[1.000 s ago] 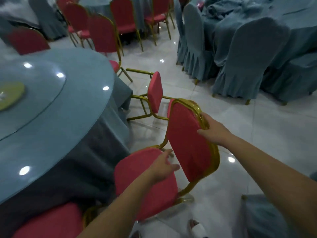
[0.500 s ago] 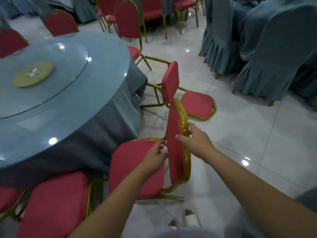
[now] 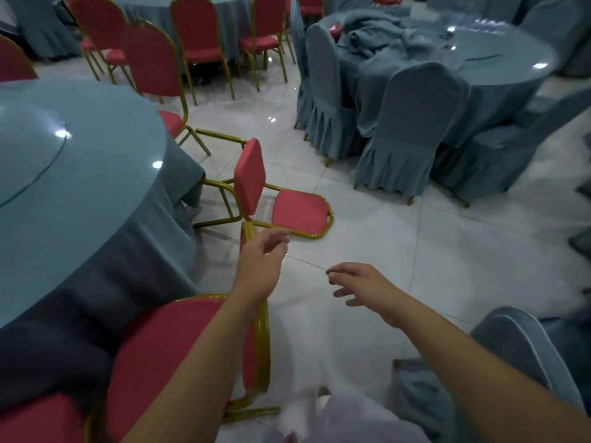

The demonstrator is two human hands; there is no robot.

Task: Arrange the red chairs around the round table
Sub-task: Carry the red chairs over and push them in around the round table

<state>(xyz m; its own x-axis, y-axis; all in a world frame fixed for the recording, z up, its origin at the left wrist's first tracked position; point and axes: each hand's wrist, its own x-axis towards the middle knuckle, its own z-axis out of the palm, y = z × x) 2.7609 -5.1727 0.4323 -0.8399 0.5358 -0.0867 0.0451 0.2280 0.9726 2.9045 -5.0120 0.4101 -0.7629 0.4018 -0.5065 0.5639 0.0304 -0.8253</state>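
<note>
Red-padded, gold-framed chair (image 3: 166,340) upright at table (image 3: 80,187); L hand (image 3: 260,263), R hand (image 3: 364,287) loosely spread.

An upright red chair (image 3: 166,346) and a toppled red chair (image 3: 299,211) sit beside the round table (image 3: 96,174). The left hand (image 3: 260,266) and right hand (image 3: 364,287) hover nearby, relaxed and empty.

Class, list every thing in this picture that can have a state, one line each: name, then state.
round table: covered with a blue cloth
left hand: fingers loosely curled, holding nothing
right hand: open, fingers spread, in the air
near red chair: upright, beside the table
fallen red chair: lying on its back on the floor
covered chairs: upright, in blue covers
</note>
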